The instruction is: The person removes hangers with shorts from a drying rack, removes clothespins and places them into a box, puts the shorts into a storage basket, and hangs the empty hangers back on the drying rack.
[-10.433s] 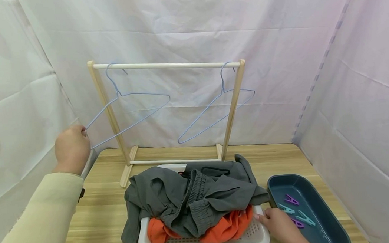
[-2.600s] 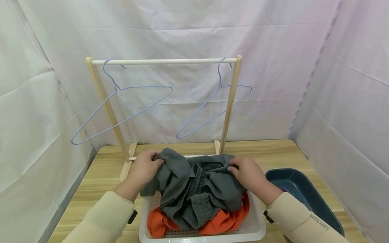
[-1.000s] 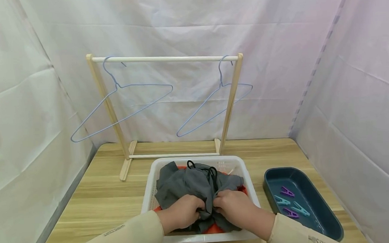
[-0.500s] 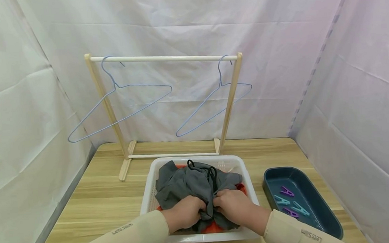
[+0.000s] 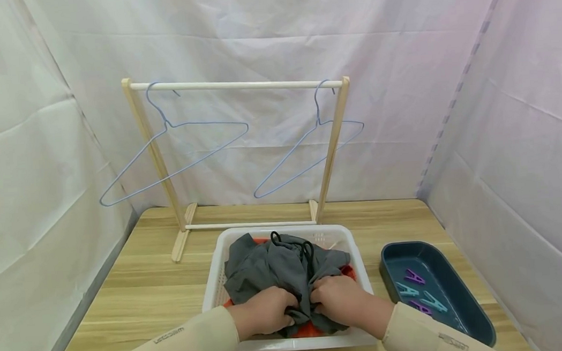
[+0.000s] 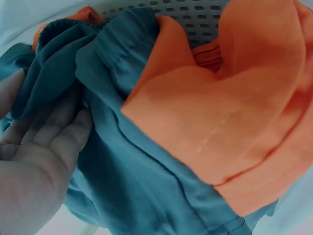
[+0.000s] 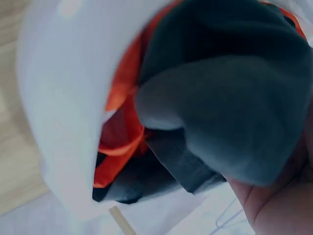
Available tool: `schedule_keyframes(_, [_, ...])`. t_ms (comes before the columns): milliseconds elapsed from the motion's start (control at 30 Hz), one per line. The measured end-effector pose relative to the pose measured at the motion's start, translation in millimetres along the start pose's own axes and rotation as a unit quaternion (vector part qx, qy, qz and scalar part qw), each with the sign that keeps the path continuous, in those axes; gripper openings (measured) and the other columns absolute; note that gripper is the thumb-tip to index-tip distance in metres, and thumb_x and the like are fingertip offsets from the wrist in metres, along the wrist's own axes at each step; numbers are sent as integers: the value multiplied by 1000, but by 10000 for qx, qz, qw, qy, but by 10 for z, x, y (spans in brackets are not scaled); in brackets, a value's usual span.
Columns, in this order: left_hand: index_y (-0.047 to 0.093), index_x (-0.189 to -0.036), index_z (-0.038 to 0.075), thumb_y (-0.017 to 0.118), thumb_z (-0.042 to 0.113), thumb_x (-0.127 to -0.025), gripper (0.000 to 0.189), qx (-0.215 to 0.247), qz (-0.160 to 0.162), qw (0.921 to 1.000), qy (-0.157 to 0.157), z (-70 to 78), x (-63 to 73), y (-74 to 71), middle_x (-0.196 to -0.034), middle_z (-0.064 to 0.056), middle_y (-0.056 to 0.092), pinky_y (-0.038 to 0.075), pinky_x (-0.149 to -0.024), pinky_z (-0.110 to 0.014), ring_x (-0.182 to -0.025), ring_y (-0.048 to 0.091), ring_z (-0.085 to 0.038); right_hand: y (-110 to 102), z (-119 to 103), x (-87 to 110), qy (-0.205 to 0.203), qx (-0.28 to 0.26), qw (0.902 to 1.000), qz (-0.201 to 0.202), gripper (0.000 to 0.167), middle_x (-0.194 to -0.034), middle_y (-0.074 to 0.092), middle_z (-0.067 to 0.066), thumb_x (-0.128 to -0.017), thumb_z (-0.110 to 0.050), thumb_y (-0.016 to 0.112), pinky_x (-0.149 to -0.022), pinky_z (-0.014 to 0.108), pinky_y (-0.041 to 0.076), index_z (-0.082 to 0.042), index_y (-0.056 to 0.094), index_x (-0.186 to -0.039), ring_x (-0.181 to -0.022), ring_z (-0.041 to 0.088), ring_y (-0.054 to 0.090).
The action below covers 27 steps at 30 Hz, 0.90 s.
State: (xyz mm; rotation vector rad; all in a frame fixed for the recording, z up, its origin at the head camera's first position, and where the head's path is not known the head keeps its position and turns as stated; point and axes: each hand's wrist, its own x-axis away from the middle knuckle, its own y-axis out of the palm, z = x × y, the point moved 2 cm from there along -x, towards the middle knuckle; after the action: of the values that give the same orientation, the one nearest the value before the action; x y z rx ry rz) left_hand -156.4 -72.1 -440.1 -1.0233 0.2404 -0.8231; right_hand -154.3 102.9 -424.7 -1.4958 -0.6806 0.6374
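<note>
Grey pants [image 5: 277, 264] with an elastic waistband and a black drawcord [image 5: 307, 251] lie bunched in a white perforated basket [image 5: 212, 279]. My left hand [image 5: 267, 309] grips the cloth near the basket's front, its thumb above and its fingers under a fold in the left wrist view. Close beside it, my right hand [image 5: 339, 299] holds another part of the pants; in the right wrist view its fingertips are hidden behind the cloth. Orange fabric [image 6: 230, 112] lies in the basket too, partly covered by the pants.
Behind the basket stands a wooden rack [image 5: 237, 85], with a blue wire hanger [image 5: 174, 171] at its left and another blue hanger [image 5: 291, 177] at its right. To the right, a dark blue tray [image 5: 462, 293] holds several purple and turquoise clips [image 5: 415, 276].
Earlier my left hand held the left hanger; later both hands gripped the pants draped over the basket. The pants are now gathered inside it, my hands nearer its front. The last second shows little movement.
</note>
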Motion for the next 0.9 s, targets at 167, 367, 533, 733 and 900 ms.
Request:
schedule_keyframes(167, [70,-97,17,76,18,-81,17,292,-34,9996,22,-14,66,-60,-90,12,64,49,-73,-21,-82,58,-2,-100,9,55,181,-172,9996,-117,14,-75,56,-10,-79,-32,77,-64,26,52,-22,68,-80,-71,6,57])
schedule_keyframes(367, [70,-105,18,78,24,-81,27,884,44,9961,-55,-23,199,-173,-101,13,66,50,-80,-22,-93,59,-2,-224,43,142,313,-473,9984,-84,17,-83,61,-10,-84,-37,73,-67,28,52,-21,70,-87,-78,6,58])
schedule_keyframes(533, [70,-109,16,77,28,-81,31,1171,393,9923,-92,-17,342,-329,-104,7,67,51,-82,-24,-97,61,-7,-357,94,230,562,-670,9962,18,25,-102,68,-3,-89,-37,67,-74,34,55,-17,72,-103,-95,14,64])
schedule_keyframes(733, [68,-112,9,72,26,-86,31,1003,1195,9877,-102,-73,501,-508,-108,-1,68,52,-85,-34,-101,63,-18,-459,192,301,1043,-704,9901,615,24,-99,69,-1,-90,-31,67,-68,31,54,-14,72,-106,-83,11,64])
schedule_keyframes(900, [68,-113,6,69,20,-89,28,555,2192,9732,-407,-172,617,-634,-112,-4,66,52,-89,-42,-107,62,-23,-506,263,365,1692,-780,9775,986,28,-104,69,2,-89,-29,69,-72,36,55,-12,70,-111,-87,15,65])
